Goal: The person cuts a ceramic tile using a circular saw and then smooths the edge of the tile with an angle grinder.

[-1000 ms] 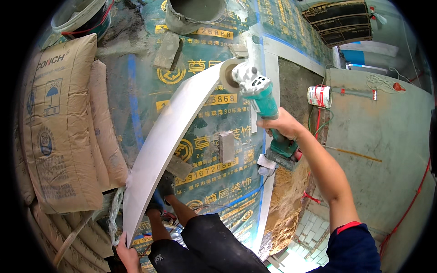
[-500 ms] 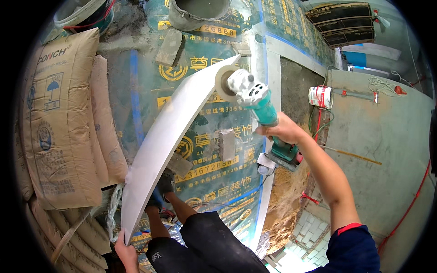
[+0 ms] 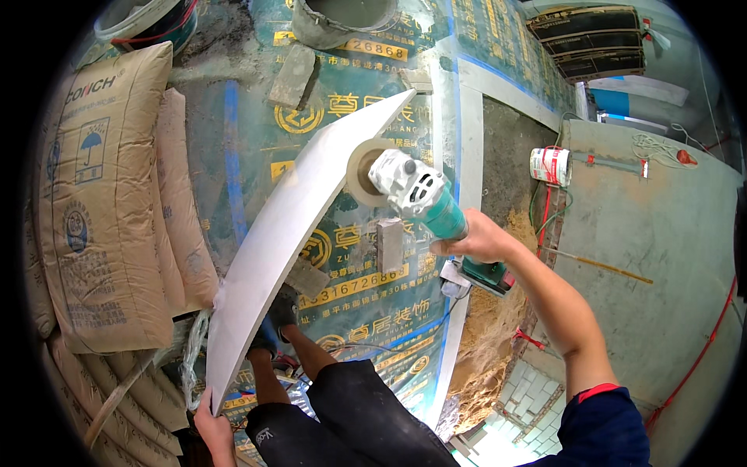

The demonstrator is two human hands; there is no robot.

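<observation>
A long white tile (image 3: 268, 241) slants from the lower left up to a point near the top middle. My left hand (image 3: 214, 430) grips its lower end, fingers closed on the edge. In my right hand (image 3: 486, 237) is a cordless angle grinder (image 3: 420, 191), teal with a pale patterned head and a battery at its base. Its round disc (image 3: 362, 173) meets the tile's right edge, below the pointed end. Whether the disc spins I cannot tell. My legs and black shorts show underneath, beside the tile.
Brown paper sacks (image 3: 109, 210) are piled at the left. A grey bucket (image 3: 342, 23) stands at the top, near a loose block (image 3: 293, 76). Another block (image 3: 390, 245) lies on the green printed floor sheet. A white pail (image 3: 549, 166) and a sand heap (image 3: 490, 350) are at the right.
The angle grinder has moved left and down along the tile's right edge, with my right hand following. My left hand and the tile stay nearly where they were.
</observation>
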